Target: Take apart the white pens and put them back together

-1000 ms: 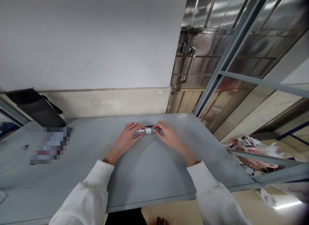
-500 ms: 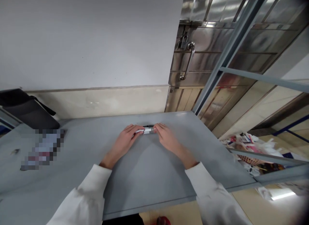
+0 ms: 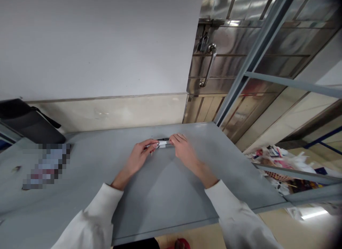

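Note:
A small bundle of slim pens (image 3: 161, 144) lies crosswise between my two hands near the back of the grey table. Their visible middle is white, with a dark pen (image 3: 162, 139) along the far side. My left hand (image 3: 140, 154) is closed round the left end, thumb and fingers pinching it. Closed on the right end is my right hand (image 3: 184, 149), its fingers bent over the tips. Fingers cover both ends, so the exact number of pens cannot be told.
At the left stand a black case (image 3: 34, 122) with a strap and a blurred-out packet (image 3: 49, 167). Behind the grey table (image 3: 165, 199) rises a white wall (image 3: 107, 45). A metal post (image 3: 240, 85) is at the back right corner, with a basket of bags (image 3: 280, 167) beyond.
My left fingers have shifted on the pens, one finger now showing lower beneath them. The right hand has barely moved. The view has shifted slightly.

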### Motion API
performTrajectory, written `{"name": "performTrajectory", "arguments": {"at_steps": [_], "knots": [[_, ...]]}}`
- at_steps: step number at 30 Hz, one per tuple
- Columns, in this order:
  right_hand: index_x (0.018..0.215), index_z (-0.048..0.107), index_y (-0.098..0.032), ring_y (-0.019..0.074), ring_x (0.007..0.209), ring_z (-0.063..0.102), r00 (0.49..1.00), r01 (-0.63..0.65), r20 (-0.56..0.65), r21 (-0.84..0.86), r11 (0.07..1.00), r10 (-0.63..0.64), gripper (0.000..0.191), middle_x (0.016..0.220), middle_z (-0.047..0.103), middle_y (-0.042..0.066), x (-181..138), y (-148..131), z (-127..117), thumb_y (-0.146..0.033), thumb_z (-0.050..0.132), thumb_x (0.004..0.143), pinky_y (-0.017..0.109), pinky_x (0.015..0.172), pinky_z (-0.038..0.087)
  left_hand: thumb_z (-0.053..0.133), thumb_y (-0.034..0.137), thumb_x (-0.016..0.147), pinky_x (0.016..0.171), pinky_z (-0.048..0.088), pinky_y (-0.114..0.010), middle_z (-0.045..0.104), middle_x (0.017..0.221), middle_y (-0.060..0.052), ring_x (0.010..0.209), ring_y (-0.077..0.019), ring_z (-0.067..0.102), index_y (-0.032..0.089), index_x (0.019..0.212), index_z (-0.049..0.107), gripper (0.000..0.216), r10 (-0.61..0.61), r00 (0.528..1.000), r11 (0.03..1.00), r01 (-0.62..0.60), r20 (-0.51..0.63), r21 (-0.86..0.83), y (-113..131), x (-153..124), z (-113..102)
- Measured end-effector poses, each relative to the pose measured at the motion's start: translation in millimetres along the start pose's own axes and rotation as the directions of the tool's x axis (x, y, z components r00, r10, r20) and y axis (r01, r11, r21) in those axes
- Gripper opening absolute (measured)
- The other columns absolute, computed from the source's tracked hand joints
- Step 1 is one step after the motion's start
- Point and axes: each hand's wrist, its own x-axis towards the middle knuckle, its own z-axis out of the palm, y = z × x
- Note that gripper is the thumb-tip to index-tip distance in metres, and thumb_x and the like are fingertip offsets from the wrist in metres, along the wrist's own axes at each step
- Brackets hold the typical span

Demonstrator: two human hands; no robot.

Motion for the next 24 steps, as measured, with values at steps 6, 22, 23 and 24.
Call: {"name": "performTrajectory", "arguments": {"at_steps": [6, 22, 23, 24], "knots": [[0.091, 0.061, -0.018, 0.0233, 0.087, 0.056, 0.999, 0.035, -0.008, -0.046, 0.998, -0.036, 0.023, 0.09, 0.067, 0.006, 3.1, 1.2, 2.1, -0.003, 0.046, 0.102, 0.037, 0.079, 0.042, 0.058, 0.045, 0.095, 0.067, 0.041, -0.026, 0.06, 0.07, 0.001, 0.068, -0.0167, 0.053, 0.017, 0.107, 0.075, 0.035, -0.011, 1.0, 1.0, 0.011, 0.007, -0.004, -2.9, 1.7, -0.8], [0.095, 0.063, -0.019, 0.0271, 0.092, 0.054, 0.993, 0.117, -0.022, -0.104, 0.988, -0.12, 0.03, 0.095, 0.066, 0.01, 4.3, 2.1, -2.9, -0.007, 0.038, 0.105, 0.04, 0.078, 0.038, 0.061, 0.051, 0.091, 0.069, 0.043, -0.029, 0.06, 0.067, 0.0, 0.069, -0.018, 0.056, 0.017, 0.097, 0.074, 0.038, -0.018, 0.998, 0.995, 0.024, 0.055, -0.099, -7.7, 5.3, -2.7], [0.094, 0.063, -0.019, 0.0271, 0.091, 0.054, 0.992, 0.12, -0.018, -0.112, 0.986, -0.123, 0.03, 0.095, 0.066, 0.01, 4.2, 2.2, -3.0, -0.007, 0.038, 0.105, 0.04, 0.078, 0.038, 0.062, 0.052, 0.09, 0.069, 0.043, -0.029, 0.06, 0.067, 0.0, 0.068, -0.0177, 0.055, 0.017, 0.096, 0.074, 0.037, -0.02, 0.998, 0.994, 0.027, 0.064, -0.108, -8.2, 5.6, -2.7], [0.094, 0.063, -0.018, 0.0272, 0.091, 0.054, 0.992, 0.123, -0.014, -0.12, 0.985, -0.125, 0.03, 0.094, 0.066, 0.01, 4.0, 2.3, -3.0, -0.007, 0.037, 0.105, 0.04, 0.078, 0.038, 0.062, 0.052, 0.09, 0.068, 0.043, -0.029, 0.06, 0.067, 0.0, 0.068, -0.0175, 0.055, 0.017, 0.095, 0.074, 0.037, -0.024, 0.997, 0.993, 0.032, 0.071, -0.115, -8.4, 5.8, -2.7]]}}
